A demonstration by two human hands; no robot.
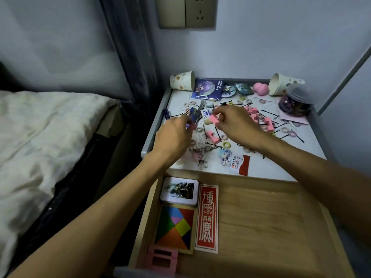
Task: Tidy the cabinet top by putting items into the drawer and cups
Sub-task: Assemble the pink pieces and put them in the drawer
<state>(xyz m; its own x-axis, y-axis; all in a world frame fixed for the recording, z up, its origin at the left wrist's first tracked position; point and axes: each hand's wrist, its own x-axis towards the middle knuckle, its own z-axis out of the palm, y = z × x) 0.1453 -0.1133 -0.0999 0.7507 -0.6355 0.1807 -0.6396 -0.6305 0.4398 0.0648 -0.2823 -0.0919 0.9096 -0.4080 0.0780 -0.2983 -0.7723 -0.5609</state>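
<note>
As fingers of the right hand (236, 125) pinch a pink block (213, 119) over the cabinet top (271, 163) and the left hand (172, 135) curls into clutter (hold unclear), lift clear, then drop into the open drawer (261, 217).

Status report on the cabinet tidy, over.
Right hand pinches pink block. Left hand in the clutter, hold unclear. Drawer open; left cup, right cup both tipped.

White, grey-rimmed cabinet top (281, 157). Left cup (181, 80) and right cup (283, 84) lie tipped over at the back corners. Jar (296, 104) sits just beside right cup. Pink blocks (268, 123), black hairpins (271, 113), keychains (225, 156) scattered between.
</note>
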